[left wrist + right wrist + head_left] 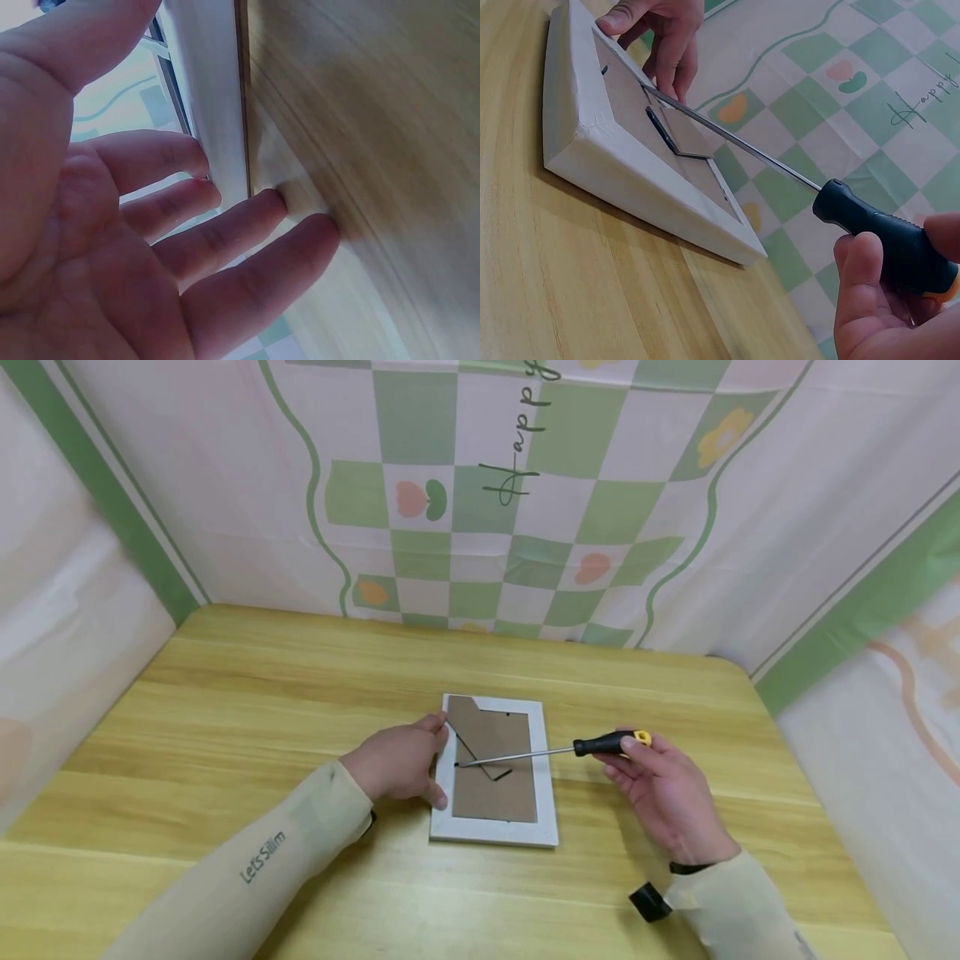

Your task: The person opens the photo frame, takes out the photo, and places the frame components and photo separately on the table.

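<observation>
A white picture frame point(546, 777) lies face down on the table, its brown backing board point(491, 802) showing, with a flap and a short black strip point(503, 774) on it. My left hand point(397, 764) rests against the frame's left edge, thumb and fingers spread; in the left wrist view the fingers point(232, 240) look loosely extended. My right hand point(667, 789) holds a screwdriver point(600, 744) by its black-and-yellow handle. The metal shaft point(742, 146) reaches across the backing to the left inner edge, with the tip at a small black tab point(457, 765).
The wooden table point(225, 710) extends around the frame. A patterned green-and-white curtain point(495, 552) hangs behind it, and more cloth stands at both sides. A small black block point(650, 902) sits at the right wrist.
</observation>
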A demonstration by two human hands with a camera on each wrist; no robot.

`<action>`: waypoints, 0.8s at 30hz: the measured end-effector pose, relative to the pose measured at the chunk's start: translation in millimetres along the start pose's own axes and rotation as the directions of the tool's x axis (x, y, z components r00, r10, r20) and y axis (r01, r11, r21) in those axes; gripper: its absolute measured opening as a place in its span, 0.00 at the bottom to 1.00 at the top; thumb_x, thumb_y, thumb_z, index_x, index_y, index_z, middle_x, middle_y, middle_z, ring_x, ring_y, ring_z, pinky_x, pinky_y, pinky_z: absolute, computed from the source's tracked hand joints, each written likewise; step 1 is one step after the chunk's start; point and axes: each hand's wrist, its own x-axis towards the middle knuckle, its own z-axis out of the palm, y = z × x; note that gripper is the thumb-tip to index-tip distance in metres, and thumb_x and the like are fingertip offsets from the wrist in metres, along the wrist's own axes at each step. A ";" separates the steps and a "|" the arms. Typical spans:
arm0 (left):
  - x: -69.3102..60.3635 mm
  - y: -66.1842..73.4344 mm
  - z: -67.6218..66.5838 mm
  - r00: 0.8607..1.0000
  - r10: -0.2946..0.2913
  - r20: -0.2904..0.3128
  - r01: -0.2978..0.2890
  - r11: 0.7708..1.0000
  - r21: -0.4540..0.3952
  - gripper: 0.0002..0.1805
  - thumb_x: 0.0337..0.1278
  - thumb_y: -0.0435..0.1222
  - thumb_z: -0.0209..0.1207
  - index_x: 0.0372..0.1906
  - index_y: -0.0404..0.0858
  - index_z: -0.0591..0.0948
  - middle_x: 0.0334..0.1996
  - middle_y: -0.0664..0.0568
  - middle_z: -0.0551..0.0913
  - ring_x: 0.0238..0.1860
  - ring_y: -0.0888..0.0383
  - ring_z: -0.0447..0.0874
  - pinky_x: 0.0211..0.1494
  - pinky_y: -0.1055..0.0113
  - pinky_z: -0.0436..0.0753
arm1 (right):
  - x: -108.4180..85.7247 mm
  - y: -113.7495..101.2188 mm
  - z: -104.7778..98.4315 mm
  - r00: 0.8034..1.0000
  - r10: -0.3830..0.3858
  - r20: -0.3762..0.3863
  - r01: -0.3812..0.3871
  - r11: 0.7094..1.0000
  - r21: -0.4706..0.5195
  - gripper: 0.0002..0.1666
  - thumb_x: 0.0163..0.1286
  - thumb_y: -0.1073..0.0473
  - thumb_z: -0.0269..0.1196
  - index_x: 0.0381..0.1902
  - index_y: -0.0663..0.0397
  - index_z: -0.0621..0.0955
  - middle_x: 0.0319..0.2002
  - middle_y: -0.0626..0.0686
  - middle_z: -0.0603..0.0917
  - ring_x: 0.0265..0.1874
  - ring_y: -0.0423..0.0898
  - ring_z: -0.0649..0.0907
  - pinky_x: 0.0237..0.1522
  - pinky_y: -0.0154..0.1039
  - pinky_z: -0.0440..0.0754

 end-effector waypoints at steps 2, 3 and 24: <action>0.2 -0.3 0.2 1.000 0.003 -0.003 -0.003 1.000 0.003 0.55 0.45 0.53 0.75 0.74 0.31 0.63 0.78 0.42 0.51 0.70 0.44 0.64 0.66 0.55 0.70 | 0.1 -0.1 0.4 1.000 -0.003 -0.004 0.003 1.000 -0.007 0.09 0.77 0.61 0.58 0.49 0.60 0.79 0.47 0.55 0.85 0.48 0.47 0.85 0.48 0.39 0.81; 0.4 -0.4 0.2 1.000 0.003 -0.005 -0.003 1.000 0.006 0.55 0.45 0.54 0.75 0.74 0.31 0.63 0.78 0.43 0.51 0.70 0.44 0.64 0.66 0.55 0.70 | 0.1 0.0 0.5 1.000 -0.004 -0.005 0.004 1.000 -0.011 0.09 0.77 0.61 0.58 0.49 0.60 0.79 0.47 0.55 0.85 0.48 0.47 0.85 0.48 0.39 0.81; 0.7 -1.1 0.6 1.000 0.010 -0.027 -0.009 1.000 0.027 0.55 0.43 0.55 0.75 0.73 0.32 0.65 0.77 0.43 0.54 0.69 0.44 0.66 0.64 0.54 0.72 | 3.9 -3.9 18.2 0.994 -0.100 -0.043 0.096 0.992 -0.078 0.08 0.74 0.61 0.61 0.46 0.62 0.78 0.45 0.55 0.81 0.45 0.47 0.86 0.46 0.40 0.83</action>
